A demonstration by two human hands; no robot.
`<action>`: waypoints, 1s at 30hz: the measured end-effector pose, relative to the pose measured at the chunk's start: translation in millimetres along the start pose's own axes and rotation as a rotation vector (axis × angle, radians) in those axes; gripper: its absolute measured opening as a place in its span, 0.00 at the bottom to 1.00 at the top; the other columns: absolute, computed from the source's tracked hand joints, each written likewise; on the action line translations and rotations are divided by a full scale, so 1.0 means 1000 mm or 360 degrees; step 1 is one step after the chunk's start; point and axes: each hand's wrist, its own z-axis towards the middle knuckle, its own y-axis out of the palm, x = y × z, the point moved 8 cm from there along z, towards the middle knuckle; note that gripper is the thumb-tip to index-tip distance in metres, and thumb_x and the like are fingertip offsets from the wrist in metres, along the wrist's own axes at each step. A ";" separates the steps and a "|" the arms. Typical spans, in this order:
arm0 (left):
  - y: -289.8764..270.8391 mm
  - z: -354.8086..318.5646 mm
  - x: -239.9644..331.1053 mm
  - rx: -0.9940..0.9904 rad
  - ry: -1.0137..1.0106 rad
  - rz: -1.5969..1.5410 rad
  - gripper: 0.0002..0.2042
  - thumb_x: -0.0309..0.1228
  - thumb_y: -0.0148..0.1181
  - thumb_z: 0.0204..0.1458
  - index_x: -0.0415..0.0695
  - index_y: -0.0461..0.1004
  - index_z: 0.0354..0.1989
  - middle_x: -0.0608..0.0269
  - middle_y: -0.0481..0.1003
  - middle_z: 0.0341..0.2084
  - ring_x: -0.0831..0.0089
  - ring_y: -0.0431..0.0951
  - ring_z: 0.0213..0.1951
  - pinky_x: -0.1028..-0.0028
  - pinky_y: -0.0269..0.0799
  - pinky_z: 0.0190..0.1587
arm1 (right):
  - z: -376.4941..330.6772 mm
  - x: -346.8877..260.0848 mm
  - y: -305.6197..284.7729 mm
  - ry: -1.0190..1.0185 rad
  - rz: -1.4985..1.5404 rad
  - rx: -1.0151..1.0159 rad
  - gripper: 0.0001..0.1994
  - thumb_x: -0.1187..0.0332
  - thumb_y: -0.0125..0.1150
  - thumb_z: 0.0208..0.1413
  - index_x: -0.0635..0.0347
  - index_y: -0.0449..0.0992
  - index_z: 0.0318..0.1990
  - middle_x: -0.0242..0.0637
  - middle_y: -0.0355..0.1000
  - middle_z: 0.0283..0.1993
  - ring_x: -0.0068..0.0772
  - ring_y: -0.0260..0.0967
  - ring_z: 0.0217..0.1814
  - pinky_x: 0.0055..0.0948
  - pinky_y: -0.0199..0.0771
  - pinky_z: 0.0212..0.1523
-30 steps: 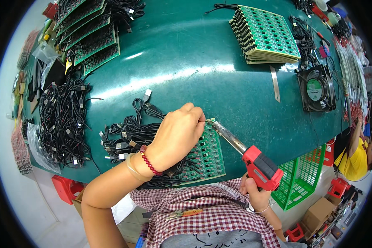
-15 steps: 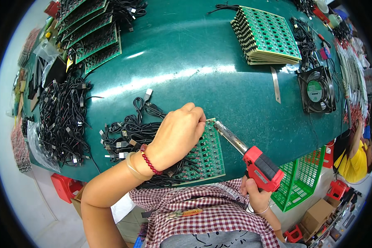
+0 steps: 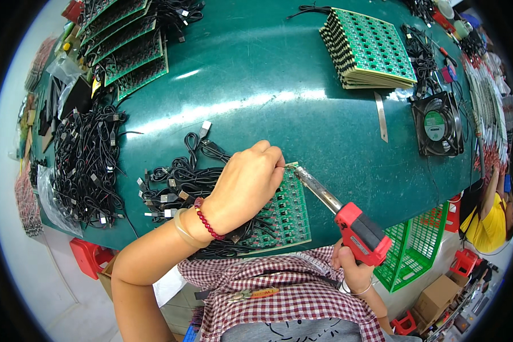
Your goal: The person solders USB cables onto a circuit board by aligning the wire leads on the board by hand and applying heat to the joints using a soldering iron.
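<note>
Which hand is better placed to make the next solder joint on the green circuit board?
Right. The right hand grips the red soldering gun, its tip at the green circuit board edge. The left hand rests on the board, over black cables.

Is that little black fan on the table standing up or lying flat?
Lying flat: the fan rests on the green table with its round blades facing up at the camera.

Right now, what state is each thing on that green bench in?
Left hand: pressing on the green circuit panel.
Right hand: gripping the red soldering gun, tip at the panel's edge.
Black fan: lying flat.
Stacked green boards: piled, untouched.
Black cables: tangled loose.
</note>
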 end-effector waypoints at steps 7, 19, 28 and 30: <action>-0.001 0.000 0.000 0.0019 0.0037 0.0020 0.02 0.22 0.59 0.47 0.37 0.74 0.27 0.53 0.72 0.24 0.61 0.77 0.25 0.67 0.72 0.29 | 0.000 -0.005 -0.001 0.0024 0.0207 0.0014 0.13 0.67 0.55 0.59 0.70 0.67 0.43 0.38 0.67 0.22 0.24 0.62 0.19 0.24 0.65 0.21; 0.001 0.001 0.000 0.0012 0.0019 0.0011 0.02 0.22 0.59 0.48 0.36 0.74 0.27 0.53 0.71 0.25 0.61 0.77 0.26 0.68 0.72 0.30 | -0.003 -0.003 -0.008 -0.0027 0.0340 0.0099 0.21 0.64 0.56 0.59 0.69 0.63 0.55 0.40 0.66 0.21 0.24 0.60 0.17 0.24 0.63 0.19; 0.000 0.001 0.003 -0.0001 0.0017 0.0066 0.02 0.22 0.58 0.48 0.37 0.74 0.28 0.53 0.72 0.24 0.57 0.75 0.25 0.66 0.71 0.29 | -0.002 -0.006 -0.006 -0.0095 0.0305 0.0031 0.20 0.67 0.54 0.60 0.68 0.63 0.56 0.41 0.66 0.22 0.25 0.60 0.17 0.24 0.64 0.20; 0.000 0.001 0.002 0.0002 0.0014 0.0051 0.02 0.22 0.58 0.48 0.37 0.74 0.28 0.53 0.72 0.25 0.57 0.75 0.25 0.66 0.71 0.29 | -0.002 -0.002 -0.005 -0.0074 0.0329 -0.0016 0.20 0.67 0.54 0.60 0.68 0.63 0.56 0.41 0.67 0.23 0.24 0.60 0.17 0.25 0.64 0.20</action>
